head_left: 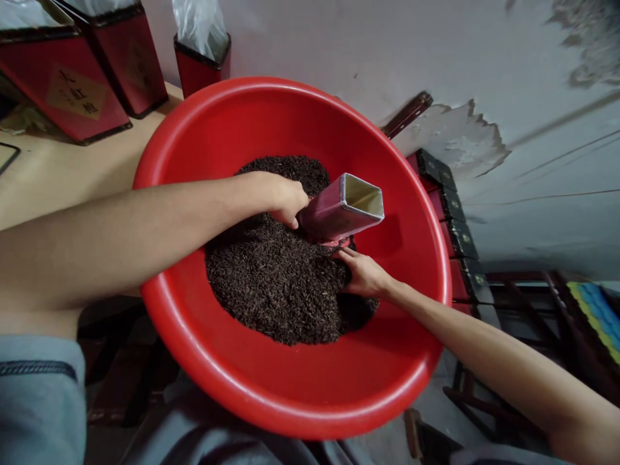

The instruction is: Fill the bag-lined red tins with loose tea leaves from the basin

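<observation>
A wide red plastic basin [300,394] holds a heap of dark, dried tea leaves [281,284]. Out of the heap leans a pinkish-red rectangular metal tube [327,210], its open end facing up and to the right. The lower part of the tube is hidden by the leaves and my hands. My left hand [285,197] has its fingers closed at the tube's lower left side. From the right, my right hand [363,271] grips the reddish edge at the tube's base, some of its fingers hidden in the leaves.
Red tins [77,87] with plastic liners stand on a light wooden table [53,174] at the left; a smaller lined tin [201,68] is behind the basin. Along the peeling wall [314,39] at the right are several stacked dark-lidded red boxes [462,239].
</observation>
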Motion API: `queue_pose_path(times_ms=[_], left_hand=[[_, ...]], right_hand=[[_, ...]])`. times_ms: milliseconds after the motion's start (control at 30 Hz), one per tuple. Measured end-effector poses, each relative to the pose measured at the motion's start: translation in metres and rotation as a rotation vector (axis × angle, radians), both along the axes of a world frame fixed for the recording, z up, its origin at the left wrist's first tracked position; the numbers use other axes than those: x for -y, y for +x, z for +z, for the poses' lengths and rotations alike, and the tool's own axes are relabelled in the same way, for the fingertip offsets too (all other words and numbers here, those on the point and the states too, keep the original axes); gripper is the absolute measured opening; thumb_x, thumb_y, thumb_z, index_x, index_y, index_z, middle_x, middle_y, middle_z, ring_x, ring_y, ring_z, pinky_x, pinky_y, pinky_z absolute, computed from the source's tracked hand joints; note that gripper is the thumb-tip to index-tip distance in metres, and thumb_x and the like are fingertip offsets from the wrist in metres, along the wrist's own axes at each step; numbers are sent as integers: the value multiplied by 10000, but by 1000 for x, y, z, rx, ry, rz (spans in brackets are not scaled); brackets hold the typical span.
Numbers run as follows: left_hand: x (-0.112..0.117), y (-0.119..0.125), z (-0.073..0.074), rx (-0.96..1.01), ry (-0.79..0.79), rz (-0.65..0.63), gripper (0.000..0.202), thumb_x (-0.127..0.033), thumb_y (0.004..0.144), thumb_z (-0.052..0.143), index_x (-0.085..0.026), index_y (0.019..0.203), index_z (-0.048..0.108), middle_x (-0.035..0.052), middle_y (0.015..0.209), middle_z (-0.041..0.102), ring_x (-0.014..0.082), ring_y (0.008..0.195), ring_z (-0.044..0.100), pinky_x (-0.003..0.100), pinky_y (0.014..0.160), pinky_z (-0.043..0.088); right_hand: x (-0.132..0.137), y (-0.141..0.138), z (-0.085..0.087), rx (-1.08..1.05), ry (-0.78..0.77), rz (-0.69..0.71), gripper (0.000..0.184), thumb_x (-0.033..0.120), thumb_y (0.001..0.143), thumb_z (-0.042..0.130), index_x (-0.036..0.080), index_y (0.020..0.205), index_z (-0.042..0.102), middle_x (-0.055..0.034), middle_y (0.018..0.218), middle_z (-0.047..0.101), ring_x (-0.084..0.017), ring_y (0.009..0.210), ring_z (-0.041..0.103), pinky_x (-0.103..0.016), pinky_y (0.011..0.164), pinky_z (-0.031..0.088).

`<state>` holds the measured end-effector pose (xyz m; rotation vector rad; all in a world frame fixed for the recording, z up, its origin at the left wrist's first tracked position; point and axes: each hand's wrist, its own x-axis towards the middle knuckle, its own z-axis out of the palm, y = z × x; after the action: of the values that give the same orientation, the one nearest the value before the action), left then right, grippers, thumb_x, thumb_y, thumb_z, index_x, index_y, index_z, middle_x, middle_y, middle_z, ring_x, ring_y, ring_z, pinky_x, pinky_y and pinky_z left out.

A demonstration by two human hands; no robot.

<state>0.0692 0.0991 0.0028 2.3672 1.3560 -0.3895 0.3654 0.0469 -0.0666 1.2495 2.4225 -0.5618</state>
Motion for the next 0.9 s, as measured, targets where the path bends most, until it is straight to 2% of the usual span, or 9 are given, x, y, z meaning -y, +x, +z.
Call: queue_pose_path(times_ms=[167, 333, 467, 567, 667, 767, 900], left_hand=[[-2, 0, -2, 1, -29, -10, 598, -400, 835, 753, -354, 1424, 663, 62, 1319, 744, 361, 1299, 611, 476, 1104, 446], [-1, 0, -3, -46, -27, -25, 575, -385, 853, 722, -319, 1421, 671, 88, 1304, 752, 351, 1261, 643, 451, 1075, 470], [-1, -1, -5, -51, -18, -34, 594, -390, 845, 713, -312, 1431, 661, 84, 1302, 757, 332, 1247, 656, 424, 1064, 483], [-1, -1, -3, -74, -21, -42, 575, -396, 869, 697, -306, 1435, 656, 86, 1325, 746, 316, 1256, 654, 405, 1058, 485], [0, -1, 0, -85, -33, -33, 561, -381, 889, 690, -280, 1440, 652, 108, 1372, 720, 312, 1269, 650, 389, 1053, 486], [0, -2, 1, -106, -38, -26, 581, -379, 897, 686, -257, 1462, 631, 129, 1405, 697, 320, 1276, 649, 395, 1050, 491], [-3, -5, -2, -141, -18, -31, 575, -395, 899, 679, -304, 1464, 624, 97, 1393, 710, 305, 1254, 660, 391, 1030, 507]], right_hand=[[-4, -7, 26, -227, -23, -57, 615, 317, 651, 752, 197, 1233, 594, -131, 1311, 620, -309, 1136, 636, -457, 979, 538], [-15, -10, 65, -335, 14, -65, 586, 305, 626, 733, 210, 1190, 607, -110, 1262, 668, -320, 1137, 650, -490, 1015, 531], [-45, -3, 99, -392, 152, -48, 569, 331, 613, 744, 212, 1155, 616, -81, 1142, 697, -291, 1037, 681, -482, 973, 549], [-76, -1, 120, -420, 241, -7, 601, 372, 604, 765, 208, 1165, 625, -74, 1130, 703, -277, 1011, 685, -465, 948, 556], [-105, -5, 130, -423, 267, 47, 613, 372, 600, 766, 198, 1173, 636, -76, 1140, 710, -271, 1023, 682, -451, 952, 556], [-126, -13, 129, -394, 258, 85, 600, 350, 619, 758, 200, 1190, 651, -77, 1178, 711, -271, 1055, 678, -465, 990, 550], [-142, -19, 126, -364, 235, 159, 452, 391, 680, 762, 253, 1108, 712, -63, 1217, 703, -287, 1141, 655, -514, 1078, 509]])
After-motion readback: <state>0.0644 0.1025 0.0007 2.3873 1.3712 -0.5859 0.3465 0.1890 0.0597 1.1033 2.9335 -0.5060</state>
